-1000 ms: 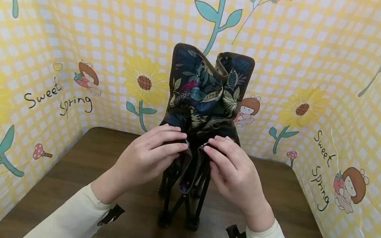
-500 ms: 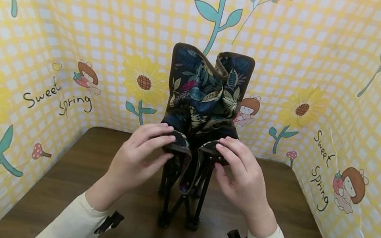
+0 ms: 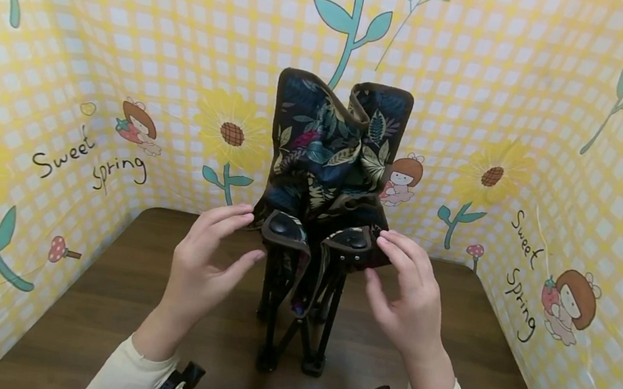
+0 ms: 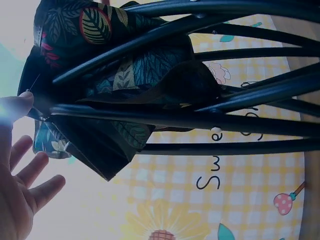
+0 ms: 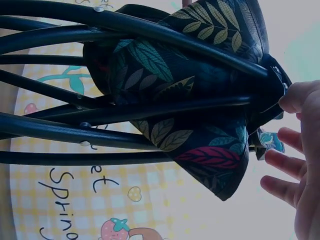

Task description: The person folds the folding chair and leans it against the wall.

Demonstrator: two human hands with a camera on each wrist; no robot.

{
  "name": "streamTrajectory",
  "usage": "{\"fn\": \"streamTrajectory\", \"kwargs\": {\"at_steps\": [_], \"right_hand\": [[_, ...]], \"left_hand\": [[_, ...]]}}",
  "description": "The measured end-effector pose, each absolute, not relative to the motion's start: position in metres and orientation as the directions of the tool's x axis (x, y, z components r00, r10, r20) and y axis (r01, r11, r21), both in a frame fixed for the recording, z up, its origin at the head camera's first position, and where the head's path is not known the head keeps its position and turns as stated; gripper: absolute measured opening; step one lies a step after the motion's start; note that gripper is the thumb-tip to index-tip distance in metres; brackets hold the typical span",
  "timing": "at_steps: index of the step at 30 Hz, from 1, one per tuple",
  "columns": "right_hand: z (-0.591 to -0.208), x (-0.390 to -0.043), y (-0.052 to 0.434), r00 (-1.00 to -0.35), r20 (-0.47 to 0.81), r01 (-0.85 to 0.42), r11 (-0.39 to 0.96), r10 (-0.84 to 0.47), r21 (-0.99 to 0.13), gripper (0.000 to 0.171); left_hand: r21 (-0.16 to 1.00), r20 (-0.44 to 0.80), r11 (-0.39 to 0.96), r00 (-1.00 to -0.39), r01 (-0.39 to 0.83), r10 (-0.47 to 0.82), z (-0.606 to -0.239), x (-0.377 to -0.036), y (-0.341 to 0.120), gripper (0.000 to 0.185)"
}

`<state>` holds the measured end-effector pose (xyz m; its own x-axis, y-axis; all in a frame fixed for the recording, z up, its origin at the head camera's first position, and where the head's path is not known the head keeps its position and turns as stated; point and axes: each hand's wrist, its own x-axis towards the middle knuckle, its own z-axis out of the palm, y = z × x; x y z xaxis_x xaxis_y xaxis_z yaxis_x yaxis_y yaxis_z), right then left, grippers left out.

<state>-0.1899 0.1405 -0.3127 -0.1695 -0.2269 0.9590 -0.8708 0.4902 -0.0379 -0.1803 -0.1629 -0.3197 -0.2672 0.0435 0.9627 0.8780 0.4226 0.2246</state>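
Note:
A small folding chair (image 3: pixel 325 137) stands partly folded on the table, its dark cloth printed with leaves. Its backrest rises at the rear, and the seat sags between two raised front corners (image 3: pixel 285 228). Black crossed legs (image 4: pixel 250 120) run down below the cloth. My left hand (image 3: pixel 207 263) is spread just left of the seat's left front corner, thumb and fingers apart. On the other side, my right hand (image 3: pixel 409 295) has its fingertips by the right front corner (image 3: pixel 348 239). Whether the fingertips touch the cloth, I cannot tell.
The brown wooden table (image 3: pixel 119 327) lies under the chair. A yellow checked cloth (image 3: pixel 68 54) with sunflowers and lettering encloses the table at the back and both sides. A black strap piece (image 3: pixel 180 382) sits at each cuff.
Both hands have moved outward, away from each other, off the seat's front corners. Those corners are now uncovered. The chair keeps its half-folded shape.

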Motion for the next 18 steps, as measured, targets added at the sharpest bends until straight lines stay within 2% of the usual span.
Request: {"fn": "streamTrajectory", "kwargs": {"at_steps": [6,12,18], "right_hand": [[-0.323,-0.189,0.146,-0.194,0.967,-0.864,0.495,-0.164,-0.09,0.038],[-0.335,-0.189,0.152,-0.248,0.964,-0.847,0.505,-0.099,-0.166,0.042],[-0.345,-0.186,0.156,-0.295,0.955,-0.822,0.516,-0.025,-0.24,0.044]], "left_hand": [[0.315,0.938,0.428,-0.345,0.847,-0.006,-0.335,-0.18,-0.165,0.05],[0.421,0.899,0.416,-0.432,0.806,-0.071,-0.345,-0.172,-0.162,0.062],[0.542,0.835,0.372,-0.534,0.753,-0.136,-0.342,-0.155,-0.157,0.06]]}}
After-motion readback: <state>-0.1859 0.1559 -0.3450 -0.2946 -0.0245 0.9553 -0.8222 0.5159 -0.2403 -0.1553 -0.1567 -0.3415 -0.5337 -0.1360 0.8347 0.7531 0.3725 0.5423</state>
